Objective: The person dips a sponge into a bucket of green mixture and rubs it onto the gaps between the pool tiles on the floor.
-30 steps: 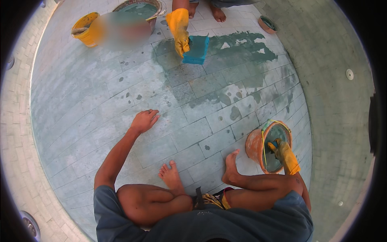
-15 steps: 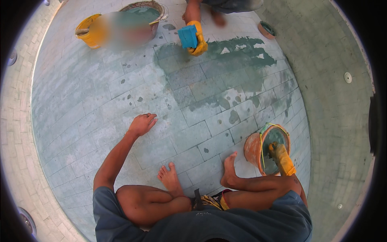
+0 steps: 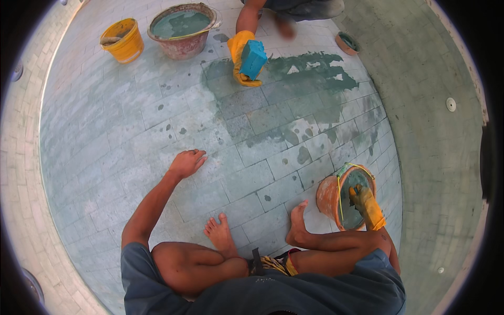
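Observation:
My bare left hand point(image 3: 186, 164) rests on pale grey tiles point(image 3: 247, 184), fingers loosely bent and apart, holding nothing. My right hand point(image 3: 366, 203), in a yellow rubber glove, is inside an orange bucket point(image 3: 328, 195) of grey-green slurry point(image 3: 350, 178), fingers curled; what they hold, if anything, is hidden. Opposite me, a co-worker's yellow-gloved hand point(image 3: 242, 71) grips a blue block point(image 3: 253, 59) above an irregular patch of green slurry point(image 3: 299, 79) spread across the tiles.
A yellow bucket point(image 3: 126, 47) and a wider stained bucket point(image 3: 181, 44) stand at upper left. A small terracotta-coloured bowl point(image 3: 346, 48) is at upper right by the curved tiled wall point(image 3: 436, 136). The co-worker crouches at the top; my bare feet point(image 3: 220, 231) are on the tiles.
The co-worker's hand has lifted and turned the blue block, then lowered it slightly. My left hand stays nearly still; my right glove has shifted slightly within the bucket.

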The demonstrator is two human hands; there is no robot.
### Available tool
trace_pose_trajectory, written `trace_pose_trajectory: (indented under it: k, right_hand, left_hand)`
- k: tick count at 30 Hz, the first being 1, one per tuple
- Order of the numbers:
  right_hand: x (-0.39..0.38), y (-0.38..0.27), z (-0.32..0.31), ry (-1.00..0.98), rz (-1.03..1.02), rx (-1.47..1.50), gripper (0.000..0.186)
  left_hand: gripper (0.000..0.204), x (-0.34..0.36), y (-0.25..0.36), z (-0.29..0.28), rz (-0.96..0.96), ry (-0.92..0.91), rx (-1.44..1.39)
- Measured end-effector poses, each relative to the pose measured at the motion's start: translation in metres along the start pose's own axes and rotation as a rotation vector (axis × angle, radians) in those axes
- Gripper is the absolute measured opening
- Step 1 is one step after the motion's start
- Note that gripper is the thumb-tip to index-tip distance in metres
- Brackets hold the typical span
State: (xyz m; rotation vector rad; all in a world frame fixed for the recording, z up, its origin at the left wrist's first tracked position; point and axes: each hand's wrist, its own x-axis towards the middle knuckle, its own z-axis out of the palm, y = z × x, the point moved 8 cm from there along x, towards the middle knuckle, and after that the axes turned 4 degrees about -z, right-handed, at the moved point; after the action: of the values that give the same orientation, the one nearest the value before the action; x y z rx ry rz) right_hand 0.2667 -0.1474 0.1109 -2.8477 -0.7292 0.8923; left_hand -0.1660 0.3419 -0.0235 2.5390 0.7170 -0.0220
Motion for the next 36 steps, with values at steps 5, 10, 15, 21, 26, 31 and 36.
trace_pose_trajectory:
  k: [5,10,15,21,26,31,36]
  right_hand:
    - [0.000,-0.017,-0.008,0.105,-0.148,0.001,0.043]
    - [-0.010,-0.020,-0.011,0.038,-0.073,0.036,0.040]
    - [-0.022,-0.023,-0.021,0.021,-0.051,0.056,0.038]
    - [-0.029,-0.023,-0.029,0.013,-0.032,0.078,0.036]
    - [-0.031,-0.022,-0.032,0.007,-0.021,0.095,0.036]
    - [-0.033,-0.023,-0.032,0.001,-0.017,0.113,0.036]
    - [-0.034,-0.022,-0.033,0.002,-0.008,0.135,0.036]
  left_hand:
    - [0.031,-0.004,-0.005,0.000,0.013,0.027,0.005]
    - [0.031,-0.003,-0.007,0.001,0.029,0.025,0.015]
    - [0.030,-0.003,-0.003,0.000,0.051,0.030,0.018]
    - [0.031,-0.003,-0.005,0.000,0.058,0.035,0.025]
    - [0.031,-0.004,-0.006,0.001,0.062,0.029,0.029]
    - [0.032,-0.005,-0.006,-0.001,0.059,0.027,0.030]
    - [0.032,-0.004,-0.004,0.000,0.059,0.014,0.041]
